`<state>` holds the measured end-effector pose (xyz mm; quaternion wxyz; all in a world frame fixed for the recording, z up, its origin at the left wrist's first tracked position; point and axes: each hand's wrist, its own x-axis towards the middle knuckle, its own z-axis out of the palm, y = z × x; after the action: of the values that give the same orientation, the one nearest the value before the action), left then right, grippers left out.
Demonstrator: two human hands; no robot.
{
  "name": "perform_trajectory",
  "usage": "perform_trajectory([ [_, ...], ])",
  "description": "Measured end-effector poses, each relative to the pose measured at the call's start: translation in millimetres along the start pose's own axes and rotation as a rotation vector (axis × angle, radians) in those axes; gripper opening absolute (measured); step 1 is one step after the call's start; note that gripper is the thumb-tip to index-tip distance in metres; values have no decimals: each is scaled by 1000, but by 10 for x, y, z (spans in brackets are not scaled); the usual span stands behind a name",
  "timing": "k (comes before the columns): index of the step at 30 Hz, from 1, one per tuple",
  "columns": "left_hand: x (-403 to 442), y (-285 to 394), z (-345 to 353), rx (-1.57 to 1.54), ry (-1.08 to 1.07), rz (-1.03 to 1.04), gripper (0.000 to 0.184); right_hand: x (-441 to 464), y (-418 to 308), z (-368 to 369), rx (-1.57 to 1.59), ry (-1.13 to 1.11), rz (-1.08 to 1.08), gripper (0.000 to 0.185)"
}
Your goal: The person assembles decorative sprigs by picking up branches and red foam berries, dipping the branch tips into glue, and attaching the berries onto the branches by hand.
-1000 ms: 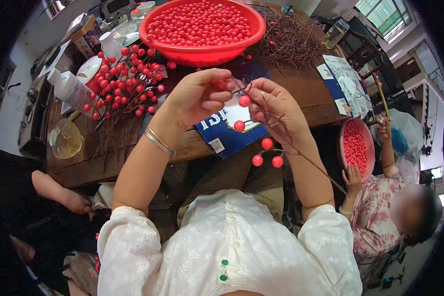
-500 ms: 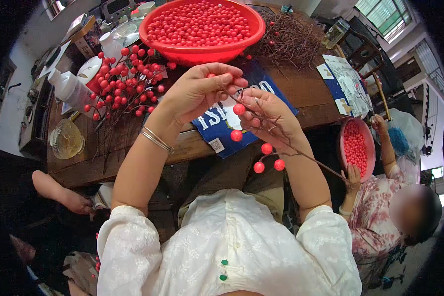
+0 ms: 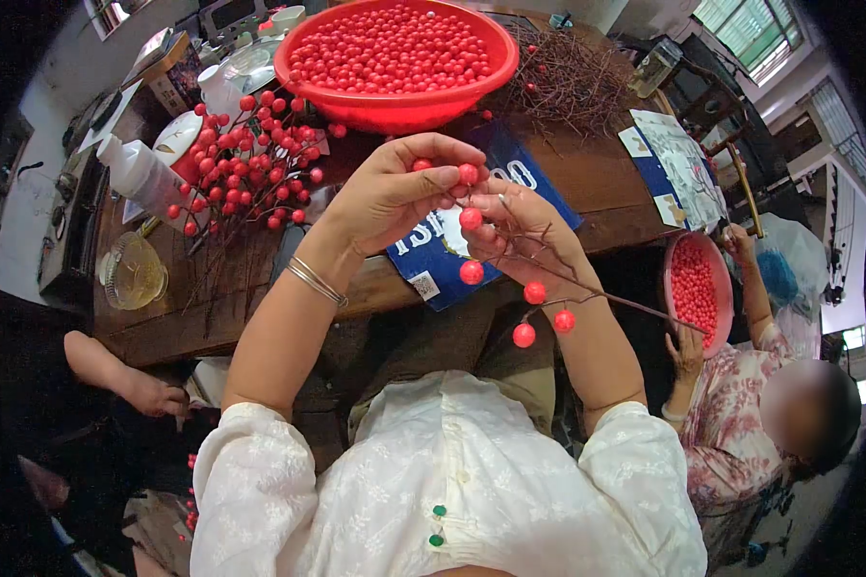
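In the head view, the left hand (image 3: 409, 188) and right hand (image 3: 529, 226) were close together over the near edge of the table (image 3: 587, 178). The thin brown branch (image 3: 635, 306) had swung since a second earlier: its bare stem end reached further right and higher, and the hanging berries had shifted right with it. A fingertip berry (image 3: 468, 174) now showed plainly, pinched between the left thumb and finger, where none could be made out a second before; a second berry (image 3: 422, 165) showed behind, within the curled fingers. The right fingers were closed on the branch's upper part. Whether the fingertip berry was joined to the branch could not be told.

The branch slanted from the hands down across the right forearm, dark and forked with short twigs. Five glossy red berries hung along it, three clustered lowest. Beyond the hands, the red basin (image 3: 394, 108) brimming with loose berries had stayed in place.
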<state>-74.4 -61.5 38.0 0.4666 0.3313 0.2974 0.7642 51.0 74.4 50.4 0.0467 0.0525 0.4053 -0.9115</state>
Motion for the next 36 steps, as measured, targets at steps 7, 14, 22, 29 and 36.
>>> perform_trajectory([
  [7, -28, -45, -14, 18, 34, 39, 22, 16, 23, -59, 8, -43, 10, 20],
  [14, -58, -72, 71, -7, 69, 48, 21, -3, 19, -21, 1, -22, -16, 22],
  [22, -82, -161, 36, -83, 56, 59, 21, 3, 52, -52, 6, -42, -35, 21],
  [29, -96, -212, 2, -114, 52, 77, 22, -30, 45, 5, -39, -33, -46, 19],
  [36, 0, -94, -46, -141, 40, 97, 24, -76, -66, 130, -74, 47, -69, 24],
])
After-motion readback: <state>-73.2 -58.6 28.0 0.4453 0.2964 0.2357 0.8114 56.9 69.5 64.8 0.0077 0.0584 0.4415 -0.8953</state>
